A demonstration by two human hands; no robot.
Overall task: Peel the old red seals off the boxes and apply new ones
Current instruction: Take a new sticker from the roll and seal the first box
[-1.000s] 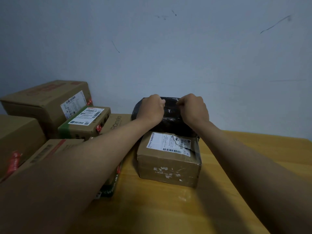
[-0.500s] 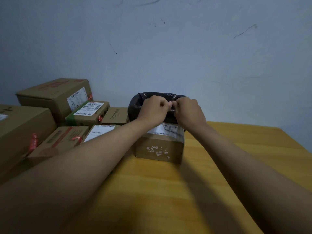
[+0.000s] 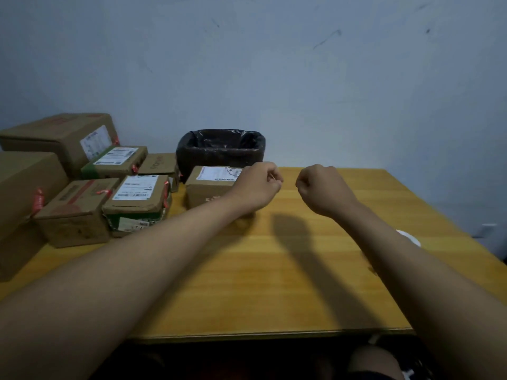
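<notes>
Blue-grey wall, wooden table [image 3: 274,270]. Sealed box [image 3: 211,187] just in front of black-lined bin [image 3: 219,149]. Left hand [image 3: 260,185] fingers curled, maybe pinching thin scrap; right hand [image 3: 321,190] fisted, apparently empty. Red seals [image 3: 38,198] on stacked boxes left of bin: thin, tearable; pick lifted corner.
</notes>
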